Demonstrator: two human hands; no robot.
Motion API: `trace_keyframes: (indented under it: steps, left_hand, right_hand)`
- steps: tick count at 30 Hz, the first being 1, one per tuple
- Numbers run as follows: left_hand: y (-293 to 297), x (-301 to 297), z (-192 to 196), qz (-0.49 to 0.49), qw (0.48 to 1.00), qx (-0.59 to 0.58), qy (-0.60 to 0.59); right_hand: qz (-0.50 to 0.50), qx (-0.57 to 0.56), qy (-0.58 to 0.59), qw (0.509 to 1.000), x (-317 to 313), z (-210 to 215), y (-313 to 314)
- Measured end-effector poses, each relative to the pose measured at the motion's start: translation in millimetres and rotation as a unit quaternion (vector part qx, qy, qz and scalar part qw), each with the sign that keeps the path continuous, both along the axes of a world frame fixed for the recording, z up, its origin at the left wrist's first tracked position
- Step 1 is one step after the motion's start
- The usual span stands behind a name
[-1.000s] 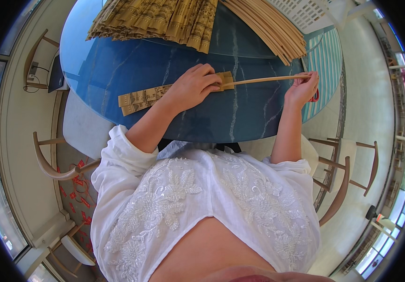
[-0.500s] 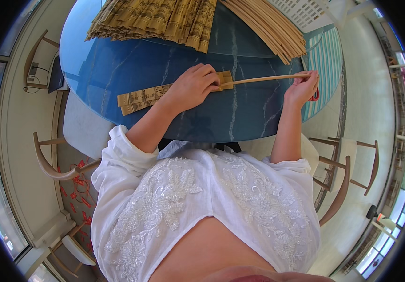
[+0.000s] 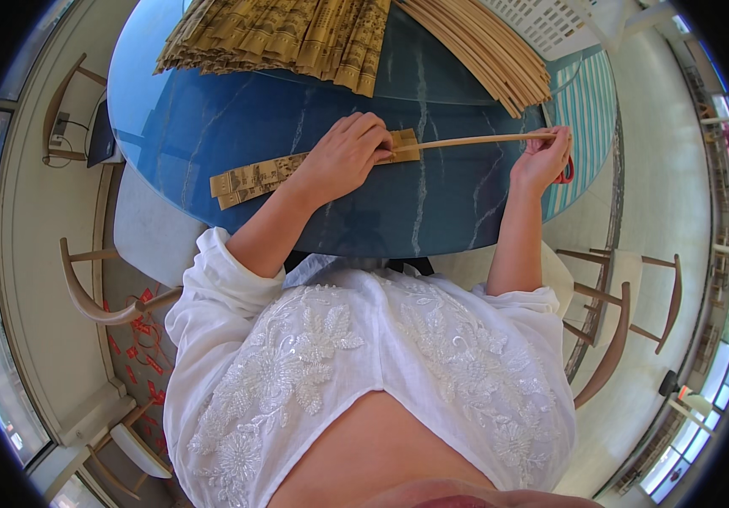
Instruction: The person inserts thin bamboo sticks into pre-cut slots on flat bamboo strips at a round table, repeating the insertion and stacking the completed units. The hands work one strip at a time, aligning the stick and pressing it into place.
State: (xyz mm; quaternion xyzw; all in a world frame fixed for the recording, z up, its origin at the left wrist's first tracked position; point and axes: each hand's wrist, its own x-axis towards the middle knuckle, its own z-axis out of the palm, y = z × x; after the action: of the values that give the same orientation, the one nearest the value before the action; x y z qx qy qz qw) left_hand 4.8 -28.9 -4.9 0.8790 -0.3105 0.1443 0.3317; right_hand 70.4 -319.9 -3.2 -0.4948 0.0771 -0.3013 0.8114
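Two gold printed paper sleeves (image 3: 254,179), long and flat, lie overlapping at a slant on the blue table. Over their middle is my left hand (image 3: 347,154), its fingers bent and pinching the sleeve near its right end. My right hand (image 3: 542,159) is closed on the far right end of a thin pale wooden stick (image 3: 476,140). The stick's left end meets the sleeve at my left fingertips; whether it is inside the sleeve is hard to see. Just beside my right hand shows a red loop (image 3: 566,172), perhaps a scissors handle, partly hidden.
A large fanned pile of gold sleeves (image 3: 288,38) lies at the table's far left. A bundle of wooden sticks (image 3: 479,52) lies far right, next to a white perforated basket (image 3: 542,25). The glossy blue table (image 3: 458,229) has a curved near edge. Wooden chairs (image 3: 606,347) stand around.
My left hand has shifted very slightly left, its fingertips drawing back a little along the sleeve. The right hand and the stick have barely moved.
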Motion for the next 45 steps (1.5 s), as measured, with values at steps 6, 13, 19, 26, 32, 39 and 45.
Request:
trace_keyframes:
  steps: [6, 13, 19, 26, 32, 39, 45]
  left_hand:
    - [-0.2, -1.2, 2.4, 0.016, 0.999, 0.015, -0.043]
    - [0.0, -1.0, 0.5, 0.026, 0.997, 0.027, -0.063]
    - [0.1, -0.1, 1.3, 0.03, 0.997, 0.012, -0.069]
    - [4.5, 2.1, 4.9, 0.124, 0.988, -0.042, -0.08]
    - [13.9, 2.5, 1.3, 0.136, 0.989, -0.054, -0.026]
    - [12.4, 2.1, 2.7, 0.138, 0.986, -0.072, -0.054]
    - [12.9, 2.8, 2.0, 0.145, 0.984, -0.071, -0.071]
  right_hand:
    - [0.012, 0.008, -0.008, 1.0, -0.2, -0.3, -0.6]
    - [0.082, -0.003, -0.045, 0.996, 2.3, -7.2, -0.9]
    - [0.225, -0.017, -0.031, 0.974, 2.3, -14.2, 8.4]
    - [0.26, -0.016, -0.042, 0.965, 2.6, -15.1, 8.0]
    - [0.243, -0.016, -0.03, 0.969, 1.8, -12.7, 9.9]
    - [0.182, -0.016, -0.004, 0.983, 2.5, -14.6, 8.3]
    - [0.161, -0.022, 0.0, 0.987, 3.3, -12.8, 8.2]
